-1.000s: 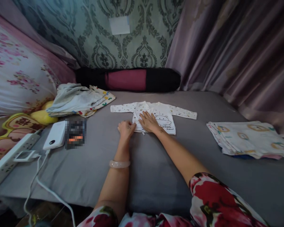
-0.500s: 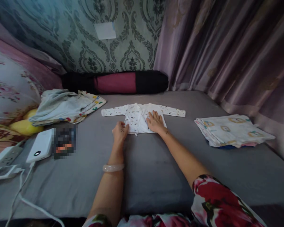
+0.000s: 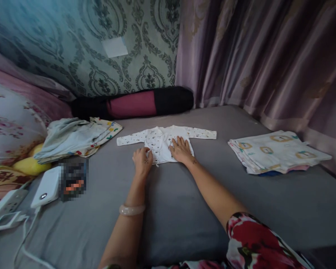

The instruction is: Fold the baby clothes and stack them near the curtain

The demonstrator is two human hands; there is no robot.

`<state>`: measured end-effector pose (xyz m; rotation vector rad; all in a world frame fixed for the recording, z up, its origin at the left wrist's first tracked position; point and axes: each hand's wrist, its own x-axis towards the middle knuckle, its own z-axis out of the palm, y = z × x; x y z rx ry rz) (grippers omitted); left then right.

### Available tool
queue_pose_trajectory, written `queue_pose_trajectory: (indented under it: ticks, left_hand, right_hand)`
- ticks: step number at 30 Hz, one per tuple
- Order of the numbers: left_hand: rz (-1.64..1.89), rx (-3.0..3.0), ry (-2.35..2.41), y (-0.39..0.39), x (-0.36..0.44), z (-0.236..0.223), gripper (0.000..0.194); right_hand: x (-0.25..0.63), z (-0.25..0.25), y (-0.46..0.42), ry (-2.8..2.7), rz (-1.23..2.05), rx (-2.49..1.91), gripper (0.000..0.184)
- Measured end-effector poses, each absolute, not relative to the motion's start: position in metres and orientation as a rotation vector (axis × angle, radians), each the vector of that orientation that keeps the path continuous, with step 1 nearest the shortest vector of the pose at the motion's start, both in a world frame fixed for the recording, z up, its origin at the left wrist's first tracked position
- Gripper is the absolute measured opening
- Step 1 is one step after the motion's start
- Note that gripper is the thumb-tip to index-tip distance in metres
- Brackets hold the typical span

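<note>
A small white baby shirt (image 3: 165, 139) lies spread on the grey bed sheet, its patterned sleeves stretched out to both sides. Short tie strings show at its lower edge. My left hand (image 3: 142, 161) is at the shirt's lower left side, fingers curled and thumb close to the index finger, closed on the fabric edge; the fingertips are partly hidden. Flat on the right half of the shirt front rests my right hand (image 3: 182, 150), fingers extended and slightly spread, covering part of a printed figure.
Folded cloths (image 3: 277, 151) are stacked at the right, and another pile of clothes (image 3: 72, 138) lies at the left. A white power bank (image 3: 47, 186), a power strip (image 3: 5, 203) and cables are at the near left. Along the wall stretches a black and maroon bolster (image 3: 131, 104).
The camera view has tilted and shifted slightly. My left hand has moved slightly up along the shirt's left side, while my right hand stays flat on the front.
</note>
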<state>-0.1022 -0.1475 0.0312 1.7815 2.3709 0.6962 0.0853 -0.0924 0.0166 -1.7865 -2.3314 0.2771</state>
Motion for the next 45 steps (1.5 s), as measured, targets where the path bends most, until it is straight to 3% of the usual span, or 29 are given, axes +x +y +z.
queue_pose_trajectory:
  ticks: [10,17,29,42,45]
  left_hand:
    - [0.543,2.081,2.105,-0.119,-0.056,0.042,0.023]
    - [0.519,2.247,1.841,-0.076,-0.023,0.039,0.033]
    - [0.724,2.345,1.542,-0.004,0.018,0.01,0.037]
    - [0.895,2.393,1.452,0.012,0.032,-0.009,0.033]
    - [0.899,2.404,1.478,0.014,0.032,-0.013,0.031]
  right_hand:
    - [0.087,0.024,-0.089,-2.326,0.394,-1.825,0.06]
    - [0.104,0.028,-0.079,-2.278,0.364,-1.691,0.042]
    - [0.134,0.023,-0.046,-1.046,1.062,-1.479,0.035]
    - [0.148,0.012,-0.039,-0.646,1.141,-1.373,0.014]
    - [0.149,0.014,-0.04,-0.53,1.183,-1.294,0.016]
